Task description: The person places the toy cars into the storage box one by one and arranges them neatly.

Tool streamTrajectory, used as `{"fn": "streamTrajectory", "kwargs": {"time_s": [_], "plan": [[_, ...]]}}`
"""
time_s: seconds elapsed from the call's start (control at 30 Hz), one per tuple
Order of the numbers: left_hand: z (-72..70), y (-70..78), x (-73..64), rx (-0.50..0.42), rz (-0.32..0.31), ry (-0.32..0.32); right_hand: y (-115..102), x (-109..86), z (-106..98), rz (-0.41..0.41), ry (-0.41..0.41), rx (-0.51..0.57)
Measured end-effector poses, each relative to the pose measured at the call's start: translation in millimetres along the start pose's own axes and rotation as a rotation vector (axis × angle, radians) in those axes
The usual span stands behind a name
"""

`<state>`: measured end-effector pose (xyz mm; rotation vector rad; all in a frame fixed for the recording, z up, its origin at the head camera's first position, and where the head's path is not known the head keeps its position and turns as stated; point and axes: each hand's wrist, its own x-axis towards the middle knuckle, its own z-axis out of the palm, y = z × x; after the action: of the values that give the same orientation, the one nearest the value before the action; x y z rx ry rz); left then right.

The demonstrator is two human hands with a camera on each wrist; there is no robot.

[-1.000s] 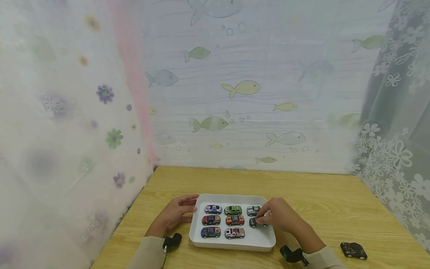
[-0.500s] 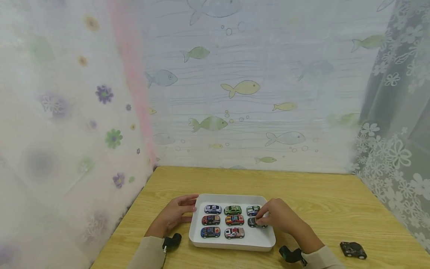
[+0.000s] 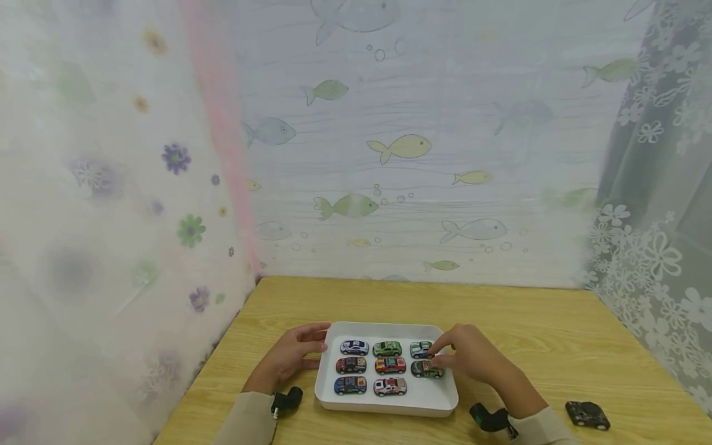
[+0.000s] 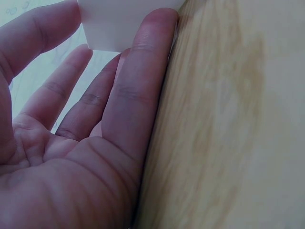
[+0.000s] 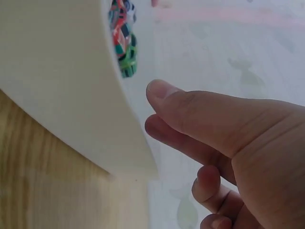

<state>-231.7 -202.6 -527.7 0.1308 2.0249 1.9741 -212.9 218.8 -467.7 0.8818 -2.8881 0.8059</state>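
A white tray (image 3: 411,402) on the table holds several toy cars in rows. My left hand (image 3: 292,352) rests against the tray's left side. In the left wrist view its fairly straight fingers (image 4: 131,90) touch the white tray wall (image 4: 114,24). My right hand (image 3: 473,353) hovers over the tray's right side, thumb and forefinger apart with nothing between them. Just below its fingertips lies a black and green toy car (image 3: 427,369), partly covered. Behind that one sits a white, green and blue toy car (image 3: 421,350). In the right wrist view, the right hand (image 5: 228,138) is beside the tray wall (image 5: 62,81).
A black toy car (image 3: 587,415) stands on the wooden table (image 3: 500,309), right of the tray. Other cars in the tray include a green one (image 3: 387,349), a red and yellow one (image 3: 390,365) and a white and red one (image 3: 390,386). Patterned curtains (image 3: 417,185) surround the table.
My right hand has let go of the black and green toy car and lifted slightly, up and to the right. That car shows more fully now. My left hand stays against the tray.
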Motion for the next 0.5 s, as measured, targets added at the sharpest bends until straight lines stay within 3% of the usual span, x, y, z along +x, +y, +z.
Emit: {"fn": "streamTrajectory", "kwargs": {"time_s": [0.5], "plan": [[0.0, 1.3, -0.6, 0.005, -0.006, 0.017, 17, -26.2, -35, -0.05, 0.106, -0.038]]}}
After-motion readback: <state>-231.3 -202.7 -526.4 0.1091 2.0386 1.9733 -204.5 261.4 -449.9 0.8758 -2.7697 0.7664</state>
